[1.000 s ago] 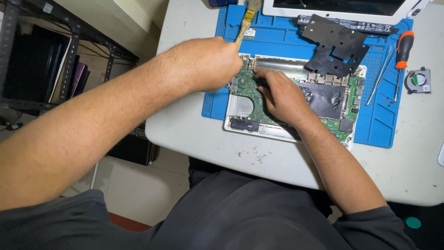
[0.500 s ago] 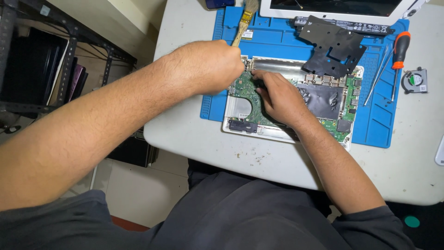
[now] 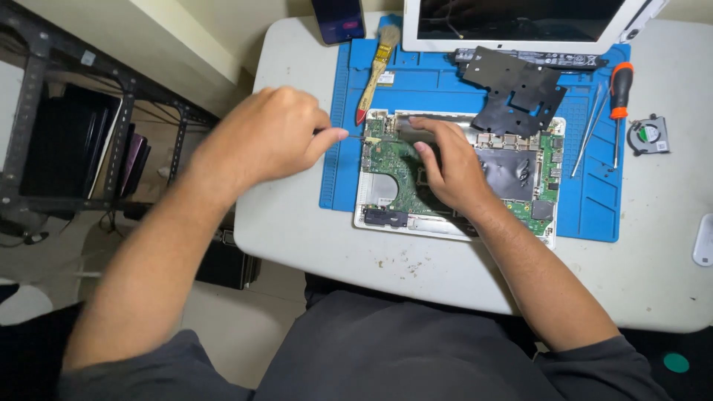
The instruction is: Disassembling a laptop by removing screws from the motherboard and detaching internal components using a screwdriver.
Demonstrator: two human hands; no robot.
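An opened laptop base (image 3: 386, 217) with a green circuit board (image 3: 394, 167) lies on a blue work mat (image 3: 342, 126). My left hand (image 3: 267, 137) pinches a thin dark tool (image 3: 355, 137), its tip at the board's upper left corner. My right hand (image 3: 445, 163) rests flat on the middle of the board, fingers pressed near the top edge. What lies under that palm is hidden.
A paintbrush (image 3: 377, 70), a black metal plate (image 3: 512, 89), tweezers (image 3: 587, 141) and an orange-handled screwdriver (image 3: 620, 82) lie on the mat. A small fan (image 3: 648, 135) sits to the right, a phone (image 3: 338, 16) and laptop screen (image 3: 520, 18) behind. A metal shelf (image 3: 74, 126) stands left.
My left hand has drawn back leftwards off the board, uncovering its upper left corner and the thin tool. My right hand stays on the board. The view has shifted.
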